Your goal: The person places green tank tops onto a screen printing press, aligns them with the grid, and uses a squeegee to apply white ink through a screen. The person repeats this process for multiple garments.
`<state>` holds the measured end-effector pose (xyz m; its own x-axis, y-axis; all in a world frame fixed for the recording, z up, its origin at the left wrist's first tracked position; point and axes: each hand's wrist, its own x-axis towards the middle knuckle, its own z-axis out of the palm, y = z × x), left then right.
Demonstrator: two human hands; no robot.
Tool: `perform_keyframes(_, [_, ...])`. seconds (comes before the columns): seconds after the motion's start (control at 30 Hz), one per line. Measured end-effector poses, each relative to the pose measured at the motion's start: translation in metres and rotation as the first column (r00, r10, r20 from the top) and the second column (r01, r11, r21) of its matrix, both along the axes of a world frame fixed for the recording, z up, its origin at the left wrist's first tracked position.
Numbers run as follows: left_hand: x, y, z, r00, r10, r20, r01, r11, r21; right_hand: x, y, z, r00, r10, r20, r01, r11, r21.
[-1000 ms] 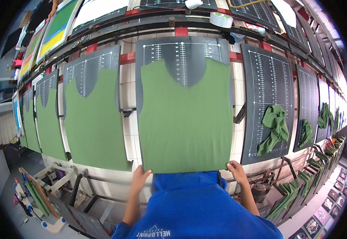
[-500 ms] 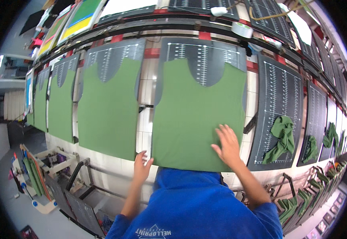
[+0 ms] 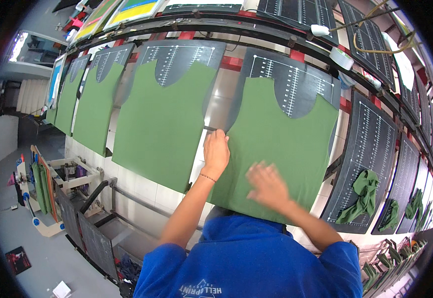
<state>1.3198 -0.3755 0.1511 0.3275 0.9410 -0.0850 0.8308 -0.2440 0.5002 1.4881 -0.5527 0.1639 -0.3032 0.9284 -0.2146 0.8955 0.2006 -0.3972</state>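
A green cut fabric panel [image 3: 286,154] with a scooped neckline lies over a dark board [image 3: 321,82] with white ruler markings in front of me. At the panel's left edge, my left hand [image 3: 216,153] has its fingers curled closed on the cloth's border. My right hand [image 3: 268,187] is blurred by motion, flat over the panel's lower middle with its fingers stretched out. Faint creases run through the cloth near both hands. To the left, a second green panel [image 3: 162,119] lies smooth on its own marked board [image 3: 196,49].
Further boards to the right carry crumpled green cloth pieces [image 3: 363,196]. A black rail [image 3: 256,25] runs behind the boards, with a roll of tape [image 3: 341,58] on it. Colourful frames [image 3: 132,12] stand at the far left. A wooden stand [image 3: 47,193] is at lower left.
My left hand has moved up and right onto the panel's left edge and closed there. My right hand has swept left across the cloth. The view has turned, tilting the boards.
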Motion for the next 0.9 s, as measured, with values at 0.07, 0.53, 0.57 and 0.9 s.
perform_keyframes(0.07, [0.000,0.001,0.012,0.999,0.048,0.018,-0.045,0.987,-0.155,0.076,0.051,-0.012,0.919,-0.359,0.161,0.320,0.921,0.224])
perform_keyframes(0.53, [-0.008,0.021,0.003,0.957,0.018,0.289,0.070,0.954,-0.291,-0.016,0.069,-0.004,0.980,0.179,-0.091,-0.186,0.979,-0.078])
perform_keyframes(0.57, [-0.009,0.021,0.001,0.948,0.023,0.317,0.064,0.963,-0.262,0.012,0.103,-0.016,0.997,0.063,-0.033,-0.061,0.997,0.049])
perform_keyframes(0.9, [-0.010,0.018,0.012,0.964,0.028,0.263,-0.090,0.970,0.226,-0.015,0.198,-0.027,0.966,-0.249,0.062,0.209,0.903,0.377])
